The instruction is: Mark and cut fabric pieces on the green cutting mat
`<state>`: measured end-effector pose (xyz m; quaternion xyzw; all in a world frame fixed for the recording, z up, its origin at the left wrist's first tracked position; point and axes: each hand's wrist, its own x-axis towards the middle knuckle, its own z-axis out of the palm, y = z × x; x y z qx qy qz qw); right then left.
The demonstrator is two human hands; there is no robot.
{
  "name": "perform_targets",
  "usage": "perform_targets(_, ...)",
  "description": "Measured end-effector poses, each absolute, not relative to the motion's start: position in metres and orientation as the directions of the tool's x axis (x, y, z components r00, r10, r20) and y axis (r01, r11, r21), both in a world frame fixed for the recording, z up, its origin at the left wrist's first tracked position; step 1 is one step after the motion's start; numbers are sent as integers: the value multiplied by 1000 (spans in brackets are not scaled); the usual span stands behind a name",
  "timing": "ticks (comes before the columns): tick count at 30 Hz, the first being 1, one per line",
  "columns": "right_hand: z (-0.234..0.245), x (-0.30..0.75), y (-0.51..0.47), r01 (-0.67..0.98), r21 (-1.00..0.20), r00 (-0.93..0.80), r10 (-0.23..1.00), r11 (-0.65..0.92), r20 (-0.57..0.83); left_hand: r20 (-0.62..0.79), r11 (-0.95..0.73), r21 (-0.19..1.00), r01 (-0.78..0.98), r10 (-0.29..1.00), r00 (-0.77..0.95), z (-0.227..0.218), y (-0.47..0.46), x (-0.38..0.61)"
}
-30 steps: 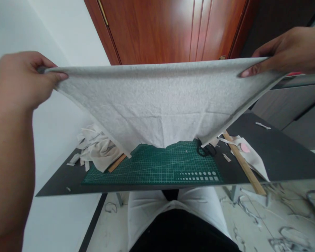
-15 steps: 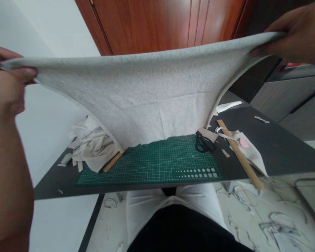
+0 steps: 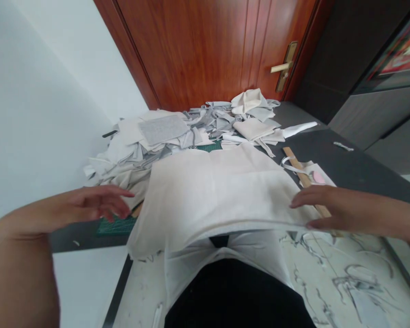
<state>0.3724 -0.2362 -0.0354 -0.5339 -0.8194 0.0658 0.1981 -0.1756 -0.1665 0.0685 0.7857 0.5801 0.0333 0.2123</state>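
Fingers of left hand (image 3: 94,205) spread, released; right hand's (image 3: 331,207) grip indeterminable; overhanging cloth (image 3: 212,191) could slide off table (image 3: 360,168) under own weight

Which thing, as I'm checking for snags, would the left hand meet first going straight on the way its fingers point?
Likely the left side of the pale cloth, just beyond the left hand; depth is unclear, so it might pass above.

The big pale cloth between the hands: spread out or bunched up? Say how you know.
Spread out: the cloth makes a broad, lightly creased panel over the mat. Whether it is doubled underneath, I cannot tell.
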Motion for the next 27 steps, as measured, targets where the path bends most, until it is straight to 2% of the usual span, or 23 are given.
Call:
perform_targets(1,-41,358,-232,835,-328,-380,894,442,237,-291,-224,451,864,878,380,53,-157,-153)
perform_targets(2,-47,350,-225,818,-336,-413,883,467,222,-278,-232,469,852,877,392,34,-146,-129)
perform_targets(4,-65,336,-207,783,-345,-477,855,518,202,-68,-300,348,889,937,343,-6,-124,-82)
perform_targets(5,-75,327,-199,776,-338,-490,846,533,210,-16,-359,256,898,927,375,-26,-114,-61)
perform_targets(7,-97,305,-188,797,-300,-480,851,525,215,-33,-354,87,931,933,358,-63,-102,-33)
perform_targets(11,-124,272,-196,837,-224,-462,864,499,199,-53,-336,-4,942,940,336,-101,-113,-28)
perform_targets(17,-124,268,-225,834,-220,-475,861,506,181,-42,-352,-14,936,935,351,-87,-132,-51)
perform_targets(22,-113,275,-204,865,-243,-401,896,439,191,117,-268,-5,963,957,267,-63,-65,-37)
perform_targets(27,-116,291,-183,928,-160,-306,933,337,190,0,-135,20,991,991,135,-55,6,-31)
